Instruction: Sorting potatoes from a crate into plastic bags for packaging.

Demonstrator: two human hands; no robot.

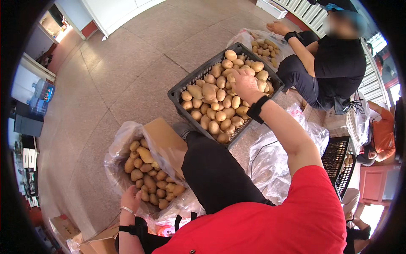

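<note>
My right hand (245, 84) reaches over a black plastic crate (179, 109) heaped with potatoes (220, 116). Its fingers curl down among the potatoes near the crate's far side, and whether one is gripped is hidden under the palm. Beside the near left rim of a clear plastic bag (115, 166) is my left hand (130, 198), with thumb and fingers apart and no potato visible in it. That bag lines a cardboard box (165, 133) and holds more potatoes (152, 182), some of them irregular in shape.
A co-worker (337, 62) in black sits past the crate beside another bag of potatoes (266, 50). Crumpled clear plastic (272, 158) lies right of my leg. Further right are a black crate (334, 158) and a person in orange (382, 133). Cardboard boxes (101, 239) stand lower left.
</note>
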